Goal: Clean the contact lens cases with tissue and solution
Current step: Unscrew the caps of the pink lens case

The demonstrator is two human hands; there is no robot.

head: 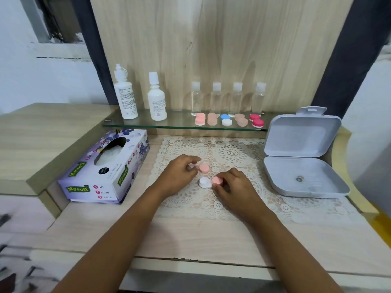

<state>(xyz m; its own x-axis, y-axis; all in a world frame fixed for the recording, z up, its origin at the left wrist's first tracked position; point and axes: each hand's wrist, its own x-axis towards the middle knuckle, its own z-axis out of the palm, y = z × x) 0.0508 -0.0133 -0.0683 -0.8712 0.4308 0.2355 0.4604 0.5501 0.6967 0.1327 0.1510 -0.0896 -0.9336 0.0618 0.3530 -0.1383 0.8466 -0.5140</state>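
The case (208, 182) lies on the lace mat (232, 153) in the middle of the worktop (190, 235), one well bare and white, the other under a pink cap (217, 180). The right hand (237, 187) has its fingertips closed round that cap, seemingly to unscrew it or screw it on; the grip is narrow and partly hidden by the knuckles. The left hand (179, 176) rests just beside a loose pink cap (204, 168) on the mat, fingers curled, thumb and forefinger near its edge; whether they actually touch it I cannot tell. These are small pieces of hard moulded plastic, likely very light and stiff, so they should need little force but will skate on the mat or twist away if only one side is pinched. The cap is best taken by its rim between thumb and two fingers, with the other hand pinning the case by its bridge or the bare well. Once wetted with solution the smooth plastic will probably turn slippery, and a dropped cap could roll off the edge. The tissue box (101, 166) stands to the left, within reach, and two solution bottles (125, 96) stand on the glass shelf (184, 123) behind, with more cases (229, 120) lined up beside them. Tissue is soft and tears when wet, so a folded corner should suit the wells.
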